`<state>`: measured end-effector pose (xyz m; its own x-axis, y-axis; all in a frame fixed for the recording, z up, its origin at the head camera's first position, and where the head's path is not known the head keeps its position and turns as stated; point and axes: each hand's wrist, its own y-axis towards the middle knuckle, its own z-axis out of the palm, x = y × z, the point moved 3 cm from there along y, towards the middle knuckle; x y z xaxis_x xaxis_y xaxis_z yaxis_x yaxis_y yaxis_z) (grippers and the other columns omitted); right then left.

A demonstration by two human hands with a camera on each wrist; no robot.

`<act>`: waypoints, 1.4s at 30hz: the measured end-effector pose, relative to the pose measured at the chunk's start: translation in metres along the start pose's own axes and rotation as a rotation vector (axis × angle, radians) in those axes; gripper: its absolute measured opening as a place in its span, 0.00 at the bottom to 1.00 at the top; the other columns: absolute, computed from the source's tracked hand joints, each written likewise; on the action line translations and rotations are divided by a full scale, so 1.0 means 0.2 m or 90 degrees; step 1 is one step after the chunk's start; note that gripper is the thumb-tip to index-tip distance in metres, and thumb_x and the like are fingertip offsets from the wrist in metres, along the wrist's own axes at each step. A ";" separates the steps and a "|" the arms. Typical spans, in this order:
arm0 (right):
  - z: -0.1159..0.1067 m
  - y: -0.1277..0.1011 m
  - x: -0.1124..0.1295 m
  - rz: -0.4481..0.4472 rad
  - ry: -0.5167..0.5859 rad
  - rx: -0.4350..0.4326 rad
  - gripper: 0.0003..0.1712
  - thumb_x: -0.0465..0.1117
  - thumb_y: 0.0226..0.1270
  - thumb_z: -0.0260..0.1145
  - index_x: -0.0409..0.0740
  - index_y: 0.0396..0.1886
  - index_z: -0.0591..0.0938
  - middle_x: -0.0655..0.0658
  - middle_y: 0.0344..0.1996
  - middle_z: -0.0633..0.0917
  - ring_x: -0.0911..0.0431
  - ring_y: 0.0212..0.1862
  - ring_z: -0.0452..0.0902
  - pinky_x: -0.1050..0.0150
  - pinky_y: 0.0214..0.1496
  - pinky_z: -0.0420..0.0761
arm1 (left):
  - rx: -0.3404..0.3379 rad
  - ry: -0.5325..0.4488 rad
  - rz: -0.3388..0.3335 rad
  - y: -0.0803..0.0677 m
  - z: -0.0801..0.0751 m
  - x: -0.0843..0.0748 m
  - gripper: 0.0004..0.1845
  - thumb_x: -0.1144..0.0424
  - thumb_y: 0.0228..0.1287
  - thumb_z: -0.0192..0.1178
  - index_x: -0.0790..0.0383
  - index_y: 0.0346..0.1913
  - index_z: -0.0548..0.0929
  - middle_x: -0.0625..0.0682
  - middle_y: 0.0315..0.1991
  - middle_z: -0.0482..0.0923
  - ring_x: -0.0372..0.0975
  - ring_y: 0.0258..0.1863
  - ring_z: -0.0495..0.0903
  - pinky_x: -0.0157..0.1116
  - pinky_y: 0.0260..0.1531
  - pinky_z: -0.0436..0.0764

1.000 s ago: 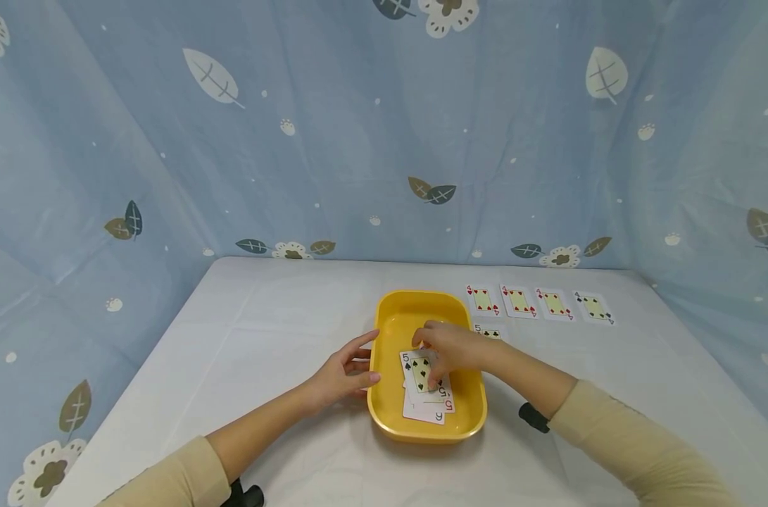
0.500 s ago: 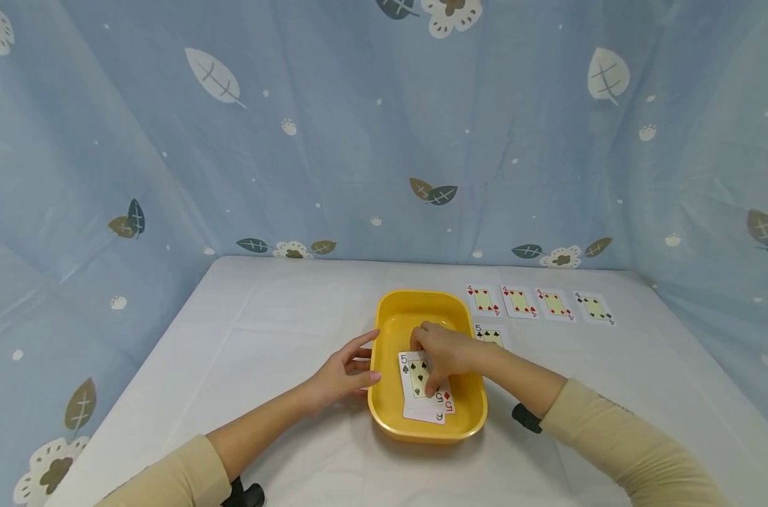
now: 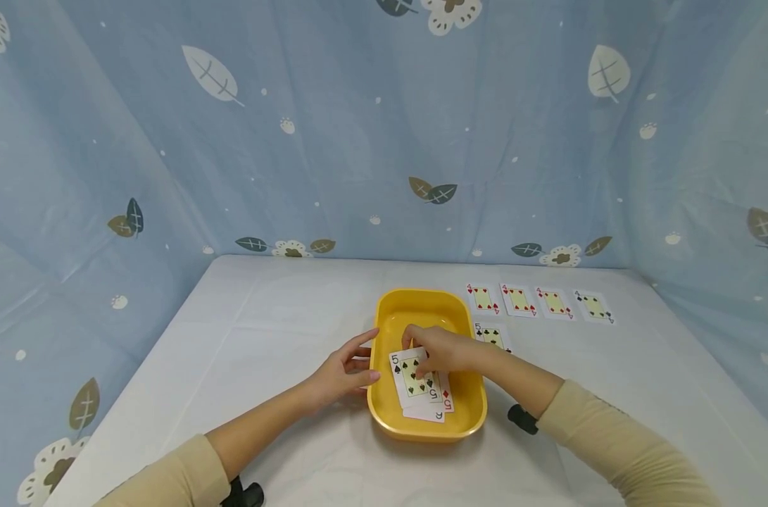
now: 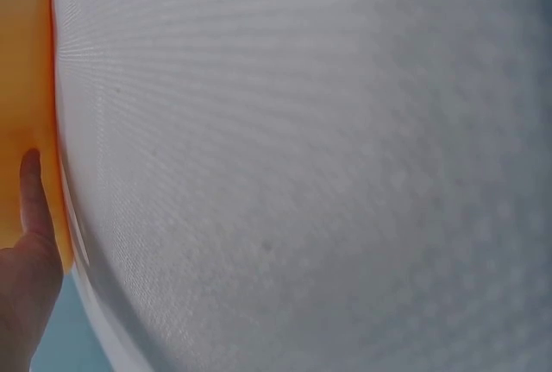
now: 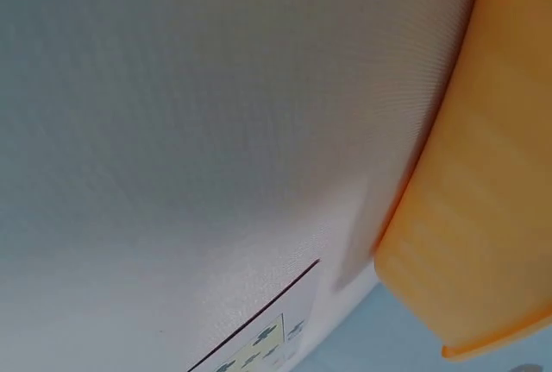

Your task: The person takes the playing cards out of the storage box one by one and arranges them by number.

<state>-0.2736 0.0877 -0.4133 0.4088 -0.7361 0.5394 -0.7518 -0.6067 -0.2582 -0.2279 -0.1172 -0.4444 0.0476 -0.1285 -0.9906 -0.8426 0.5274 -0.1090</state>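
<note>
Over yellow tray [image 3: 384,412], five of spades [image 3: 411,374] now further left in right hand [image 3: 439,350].

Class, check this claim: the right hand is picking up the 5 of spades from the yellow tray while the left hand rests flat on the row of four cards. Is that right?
Not quite. The left hand rests against the outer side of the yellow tray, not on the row of four cards, as the head view shows. The rest holds: the right hand grips the 5 of spades in the tray.

Right hand [image 3: 443,350] pinches the five of spades [image 3: 412,375] over the yellow tray [image 3: 422,299].
</note>
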 end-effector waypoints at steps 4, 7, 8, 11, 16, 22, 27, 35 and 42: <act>-0.01 -0.01 0.00 -0.053 -0.011 -0.005 0.21 0.39 0.58 0.70 0.51 0.48 0.71 0.53 0.33 0.79 0.59 0.32 0.74 0.70 0.35 0.79 | -0.001 -0.004 0.000 0.00 0.00 0.00 0.42 0.58 0.63 0.63 0.52 0.74 0.51 0.66 0.65 0.59 0.56 0.62 0.66 0.45 0.45 0.82; -0.01 -0.01 0.01 -0.084 -0.006 -0.014 0.19 0.39 0.61 0.67 0.51 0.50 0.71 0.54 0.30 0.78 0.60 0.29 0.74 0.71 0.33 0.78 | 0.001 -0.008 -0.002 0.00 0.00 0.00 0.42 0.58 0.63 0.63 0.52 0.74 0.52 0.66 0.65 0.59 0.55 0.62 0.66 0.45 0.45 0.82; -0.02 -0.01 0.01 -0.095 -0.002 -0.019 0.18 0.39 0.62 0.66 0.51 0.50 0.72 0.54 0.29 0.78 0.60 0.29 0.74 0.71 0.33 0.78 | 0.002 -0.009 -0.003 0.00 0.00 0.00 0.42 0.59 0.63 0.63 0.52 0.74 0.52 0.66 0.65 0.59 0.55 0.62 0.66 0.45 0.46 0.82; -0.03 -0.02 0.01 -0.127 0.031 -0.026 0.17 0.38 0.63 0.65 0.50 0.50 0.72 0.52 0.29 0.79 0.58 0.27 0.75 0.68 0.32 0.80 | 0.004 -0.010 -0.003 0.00 0.00 0.00 0.41 0.59 0.63 0.63 0.52 0.74 0.52 0.65 0.65 0.59 0.54 0.62 0.66 0.45 0.46 0.82; -0.08 -0.03 -0.01 -0.142 0.168 -0.018 0.16 0.36 0.65 0.64 0.46 0.51 0.72 0.46 0.32 0.82 0.50 0.25 0.79 0.58 0.32 0.84 | 0.002 -0.004 0.000 0.00 0.00 0.00 0.41 0.59 0.63 0.62 0.51 0.74 0.52 0.65 0.64 0.59 0.54 0.61 0.67 0.45 0.46 0.82; -0.15 -0.05 -0.06 -0.137 0.303 -0.046 0.18 0.33 0.64 0.63 0.38 0.52 0.72 0.42 0.34 0.83 0.52 0.24 0.78 0.55 0.31 0.84 | 0.002 -0.009 0.001 0.00 0.00 0.00 0.41 0.58 0.62 0.64 0.51 0.74 0.53 0.66 0.64 0.59 0.54 0.61 0.67 0.46 0.46 0.82; -0.22 -0.10 -0.10 -0.136 0.323 -0.073 0.19 0.34 0.64 0.63 0.38 0.54 0.72 0.41 0.35 0.82 0.49 0.25 0.78 0.47 0.33 0.83 | 0.004 -0.005 0.005 0.00 0.00 0.00 0.42 0.58 0.62 0.64 0.53 0.74 0.52 0.67 0.64 0.59 0.56 0.62 0.66 0.46 0.46 0.82; -0.33 -0.22 -0.15 -0.122 0.310 -0.115 0.21 0.36 0.64 0.65 0.40 0.55 0.71 0.38 0.42 0.83 0.52 0.29 0.78 0.62 0.31 0.84 | 0.002 0.003 0.005 0.00 0.00 -0.01 0.42 0.59 0.62 0.64 0.53 0.74 0.52 0.66 0.64 0.60 0.56 0.62 0.67 0.46 0.45 0.83; -0.39 -0.32 -0.23 -0.110 0.292 -0.130 0.21 0.35 0.65 0.64 0.39 0.55 0.70 0.37 0.42 0.82 0.52 0.27 0.77 0.57 0.31 0.84 | 0.006 -0.002 0.008 0.00 0.00 0.00 0.42 0.59 0.61 0.64 0.53 0.74 0.52 0.67 0.64 0.60 0.56 0.62 0.67 0.46 0.45 0.83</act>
<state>-0.2844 0.1835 -0.3589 0.3016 -0.3954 0.8676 -0.7974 -0.6034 0.0022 -0.2281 -0.1165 -0.4438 0.0390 -0.1189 -0.9921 -0.8384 0.5363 -0.0972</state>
